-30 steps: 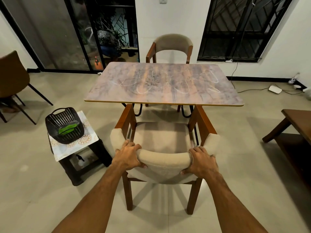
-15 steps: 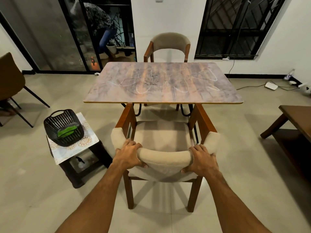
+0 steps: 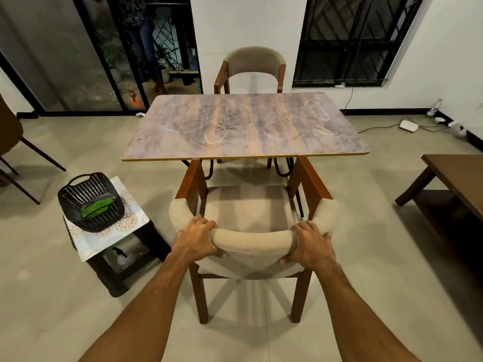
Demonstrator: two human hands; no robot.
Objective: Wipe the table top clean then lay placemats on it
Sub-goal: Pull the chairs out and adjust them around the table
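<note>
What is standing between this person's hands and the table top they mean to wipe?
The chair does: it stands at the near side of the table top, with its front at the table's edge. The left hand and right hand both grip its padded backrest. Nothing else visible lies between.

No words, labels, brands or numbers are legible anywhere. The table top, ahead of the left hand and right hand, bears white scrawled loops, possibly chalk, spelling nothing readable.
</note>
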